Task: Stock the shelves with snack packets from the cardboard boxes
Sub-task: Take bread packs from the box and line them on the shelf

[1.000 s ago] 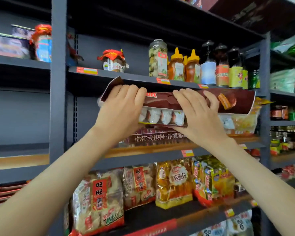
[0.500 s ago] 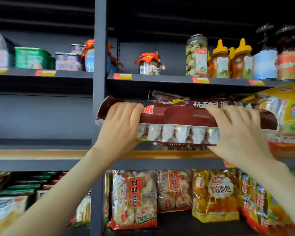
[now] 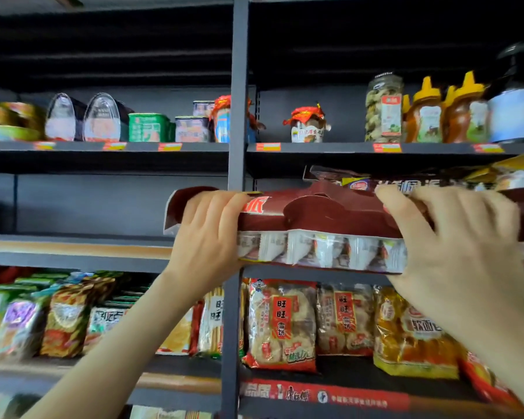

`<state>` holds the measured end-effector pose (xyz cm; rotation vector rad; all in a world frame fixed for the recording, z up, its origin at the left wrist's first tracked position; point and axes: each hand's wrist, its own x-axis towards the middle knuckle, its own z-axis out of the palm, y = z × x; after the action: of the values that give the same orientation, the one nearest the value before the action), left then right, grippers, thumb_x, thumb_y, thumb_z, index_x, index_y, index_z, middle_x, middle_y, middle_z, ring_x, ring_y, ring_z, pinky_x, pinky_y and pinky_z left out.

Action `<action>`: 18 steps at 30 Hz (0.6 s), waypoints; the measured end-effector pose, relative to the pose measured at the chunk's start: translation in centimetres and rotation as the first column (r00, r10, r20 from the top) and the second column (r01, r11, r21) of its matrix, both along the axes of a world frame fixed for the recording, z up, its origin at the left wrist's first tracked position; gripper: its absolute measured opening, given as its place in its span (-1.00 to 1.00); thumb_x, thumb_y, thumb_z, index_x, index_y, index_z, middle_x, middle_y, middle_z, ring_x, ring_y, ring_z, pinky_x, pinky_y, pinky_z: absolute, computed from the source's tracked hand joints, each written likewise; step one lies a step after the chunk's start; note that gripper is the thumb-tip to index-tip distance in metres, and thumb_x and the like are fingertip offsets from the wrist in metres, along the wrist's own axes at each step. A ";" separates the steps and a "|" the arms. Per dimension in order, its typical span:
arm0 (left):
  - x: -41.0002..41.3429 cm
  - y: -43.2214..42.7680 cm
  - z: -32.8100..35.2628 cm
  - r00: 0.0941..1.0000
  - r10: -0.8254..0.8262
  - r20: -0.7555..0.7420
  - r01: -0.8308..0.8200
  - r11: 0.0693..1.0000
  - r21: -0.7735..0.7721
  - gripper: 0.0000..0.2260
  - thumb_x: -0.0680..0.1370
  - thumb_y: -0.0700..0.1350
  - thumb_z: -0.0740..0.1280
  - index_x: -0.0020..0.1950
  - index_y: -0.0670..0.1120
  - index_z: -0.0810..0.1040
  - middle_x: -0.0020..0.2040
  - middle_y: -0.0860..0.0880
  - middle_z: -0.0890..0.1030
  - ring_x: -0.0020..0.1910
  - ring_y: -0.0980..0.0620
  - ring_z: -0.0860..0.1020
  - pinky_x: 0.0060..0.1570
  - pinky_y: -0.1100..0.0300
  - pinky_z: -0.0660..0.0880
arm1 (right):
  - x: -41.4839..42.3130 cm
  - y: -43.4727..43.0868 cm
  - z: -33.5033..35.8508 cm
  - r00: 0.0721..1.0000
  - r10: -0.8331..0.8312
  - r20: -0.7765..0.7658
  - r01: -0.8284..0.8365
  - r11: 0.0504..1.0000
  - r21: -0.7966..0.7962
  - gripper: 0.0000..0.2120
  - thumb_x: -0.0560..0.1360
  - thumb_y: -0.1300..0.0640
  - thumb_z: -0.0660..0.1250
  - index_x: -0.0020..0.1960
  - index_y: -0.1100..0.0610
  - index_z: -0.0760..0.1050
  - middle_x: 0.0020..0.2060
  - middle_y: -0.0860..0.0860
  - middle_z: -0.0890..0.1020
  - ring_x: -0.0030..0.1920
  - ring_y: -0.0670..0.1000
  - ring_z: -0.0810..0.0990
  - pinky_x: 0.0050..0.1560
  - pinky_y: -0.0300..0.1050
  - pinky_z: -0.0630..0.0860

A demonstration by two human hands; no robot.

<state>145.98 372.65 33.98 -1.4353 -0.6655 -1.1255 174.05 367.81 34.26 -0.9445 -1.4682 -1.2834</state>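
Maroon snack carton [image 3: 330,213] is gripped at both ends by the left hand [image 3: 206,243] and right hand [image 3: 460,252], across the upright post [image 3: 238,86], not yet shelved.

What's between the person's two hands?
In the head view, the left hand and right hand grip a dark red snack box; it, with its row of white packets, fills the gap.

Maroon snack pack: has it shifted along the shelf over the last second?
Yes, leftward. The maroon snack pack began wholly right of the grey upright post; now its left end pokes out past the post.
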 end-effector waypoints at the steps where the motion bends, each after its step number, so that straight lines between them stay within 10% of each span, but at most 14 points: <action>1: -0.6 0.0 -0.1 1.000 0.017 -0.016 -0.017 1.000 0.005 -0.45 0.35 -0.07 0.54 0.18 -0.27 0.37 0.03 -0.25 0.52 0.01 -0.17 0.40 0.07 -0.04 0.31 | -0.6 0.0 -0.3 0.996 -0.068 0.057 0.065 0.996 0.054 -0.43 0.29 0.25 0.46 0.28 0.16 0.43 -0.03 0.20 0.51 0.02 0.22 0.41 0.14 0.16 0.26; 18: -25.9 -8.1 -1.7 0.954 0.293 0.062 -0.297 0.953 0.061 -0.55 0.56 0.06 0.22 0.22 -0.31 0.37 0.07 -0.30 0.49 0.03 -0.28 0.42 0.04 -0.20 0.36 | -25.0 -1.1 -1.1 0.979 0.128 0.159 -0.157 0.969 0.188 -0.44 0.37 0.29 0.35 0.34 0.14 0.31 0.05 0.18 0.53 0.13 0.17 0.41 0.22 0.08 0.26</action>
<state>120.08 364.53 32.25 -1.2034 -0.8398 -0.9436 149.09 366.69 33.19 -0.6127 -1.4580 -1.3862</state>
